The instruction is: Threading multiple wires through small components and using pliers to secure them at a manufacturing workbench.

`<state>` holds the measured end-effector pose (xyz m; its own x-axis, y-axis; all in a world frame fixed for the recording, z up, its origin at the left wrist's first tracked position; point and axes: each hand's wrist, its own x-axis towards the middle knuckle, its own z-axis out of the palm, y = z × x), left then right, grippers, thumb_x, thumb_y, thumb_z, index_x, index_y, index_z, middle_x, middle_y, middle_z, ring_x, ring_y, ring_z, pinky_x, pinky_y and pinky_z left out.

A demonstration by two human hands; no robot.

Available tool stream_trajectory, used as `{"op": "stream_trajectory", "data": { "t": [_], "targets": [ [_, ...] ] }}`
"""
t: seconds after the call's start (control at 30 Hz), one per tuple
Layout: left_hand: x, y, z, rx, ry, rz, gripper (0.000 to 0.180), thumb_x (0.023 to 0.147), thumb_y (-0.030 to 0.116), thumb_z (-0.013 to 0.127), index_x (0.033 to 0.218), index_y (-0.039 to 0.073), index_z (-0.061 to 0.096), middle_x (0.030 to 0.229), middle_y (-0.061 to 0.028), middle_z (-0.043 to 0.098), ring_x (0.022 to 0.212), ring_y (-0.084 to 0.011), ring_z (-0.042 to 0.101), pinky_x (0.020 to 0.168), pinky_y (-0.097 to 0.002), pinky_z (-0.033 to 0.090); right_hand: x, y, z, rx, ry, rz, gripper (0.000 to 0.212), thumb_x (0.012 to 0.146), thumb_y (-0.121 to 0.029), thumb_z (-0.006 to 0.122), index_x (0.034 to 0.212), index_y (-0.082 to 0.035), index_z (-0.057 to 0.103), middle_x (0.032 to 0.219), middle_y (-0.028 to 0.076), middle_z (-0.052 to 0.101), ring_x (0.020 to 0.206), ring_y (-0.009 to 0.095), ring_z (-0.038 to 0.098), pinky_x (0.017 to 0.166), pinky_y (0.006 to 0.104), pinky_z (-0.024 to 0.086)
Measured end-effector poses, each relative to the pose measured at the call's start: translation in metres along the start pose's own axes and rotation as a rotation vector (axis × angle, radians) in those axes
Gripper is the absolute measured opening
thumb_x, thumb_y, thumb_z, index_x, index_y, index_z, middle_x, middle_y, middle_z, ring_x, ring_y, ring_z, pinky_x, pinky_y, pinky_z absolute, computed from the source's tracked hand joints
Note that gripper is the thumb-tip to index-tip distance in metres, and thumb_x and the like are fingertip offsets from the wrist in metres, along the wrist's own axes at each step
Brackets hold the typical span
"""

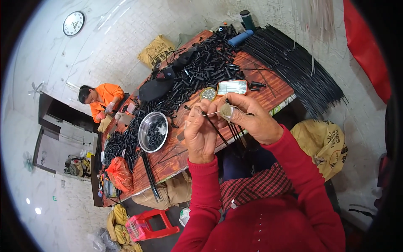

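Observation:
My left hand (200,136) is closed in a pinch, palm up, around a thin black rod (217,132) that slants down from its fingertips. Close beside it, my right hand (254,119) is also closed, with several more black rods (236,133) hanging below its fingers. A pale wrap (226,111) covers its thumb tip. Between both sets of fingertips stretches a thin silvery wire or pin (212,113). Just beyond the hands lie a white tray (232,87) of thin metal pins and a round dish (208,93) of small silvery parts.
The wooden table (168,157) bears heaped black tubes (205,67), a steel bowl (153,132) of black rings and a stack of long black rods (294,63). A red stool (157,224) stands below. Across the table sits a person in orange (107,94). Yellow sack (321,145) at right.

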<state>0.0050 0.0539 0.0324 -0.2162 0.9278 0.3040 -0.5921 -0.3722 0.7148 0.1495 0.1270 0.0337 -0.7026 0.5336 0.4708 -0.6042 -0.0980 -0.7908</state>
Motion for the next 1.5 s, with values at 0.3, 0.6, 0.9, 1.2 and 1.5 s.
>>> {"op": "stream_trajectory", "data": {
  "t": [0.3, 0.6, 0.9, 1.2, 1.5],
  "targets": [
    [-0.006, -0.007, 0.015, 0.063, 0.118, 0.091, 0.021, 0.092, 0.026, 0.063, 0.096, 0.010, 0.049, 0.093, 0.0003, 0.051, 0.081, -0.0120, 0.053, 0.065, -0.0264, 0.045, 0.002, -0.002, 0.004, -0.030, 0.013, 0.055, 0.028, 0.099, -0.026, 0.056, 0.111, -0.001, 0.058, 0.100, 0.002, 0.060, 0.090, 0.007, 0.055, 0.080, 0.0226, 0.047],
    [-0.001, -0.015, 0.007, 0.198, 0.164, 0.237, 0.016, 0.097, 0.020, 0.057, 0.098, 0.004, 0.055, 0.097, -0.0041, 0.059, 0.083, -0.0112, 0.056, 0.068, -0.0260, 0.049, 0.003, 0.008, 0.009, -0.043, 0.020, -0.042, 0.025, 0.099, -0.025, 0.056, 0.106, -0.002, 0.058, 0.096, 0.000, 0.056, 0.088, 0.007, 0.052, 0.080, 0.0239, 0.044],
    [-0.001, -0.014, 0.016, 0.251, 0.302, 0.251, 0.024, 0.101, 0.025, 0.051, 0.097, 0.002, 0.056, 0.095, -0.0048, 0.059, 0.081, -0.0074, 0.056, 0.071, -0.0191, 0.047, 0.003, 0.009, 0.013, 0.006, -0.010, -0.024, 0.025, 0.098, -0.024, 0.057, 0.108, -0.001, 0.058, 0.098, 0.001, 0.059, 0.089, 0.009, 0.058, 0.080, 0.0240, 0.048],
    [-0.003, -0.019, 0.020, 0.340, 0.362, 0.322, 0.023, 0.101, 0.031, 0.051, 0.097, 0.008, 0.053, 0.074, 0.0056, 0.050, 0.054, -0.0005, 0.037, 0.047, -0.0149, 0.029, 0.001, 0.005, 0.007, 0.002, 0.032, 0.018, 0.024, 0.099, -0.022, 0.055, 0.109, -0.001, 0.059, 0.093, 0.001, 0.061, 0.088, 0.008, 0.058, 0.080, 0.0238, 0.048],
    [-0.012, -0.014, 0.005, 0.280, 0.124, 0.206, 0.033, 0.093, 0.018, 0.063, 0.120, 0.002, 0.052, 0.082, 0.0024, 0.057, 0.060, -0.0016, 0.043, 0.053, -0.0146, 0.035, 0.000, 0.006, -0.001, -0.050, 0.041, 0.002, 0.027, 0.098, -0.023, 0.057, 0.112, 0.000, 0.061, 0.104, 0.001, 0.061, 0.095, 0.008, 0.056, 0.085, 0.0251, 0.046]
  ]
}}
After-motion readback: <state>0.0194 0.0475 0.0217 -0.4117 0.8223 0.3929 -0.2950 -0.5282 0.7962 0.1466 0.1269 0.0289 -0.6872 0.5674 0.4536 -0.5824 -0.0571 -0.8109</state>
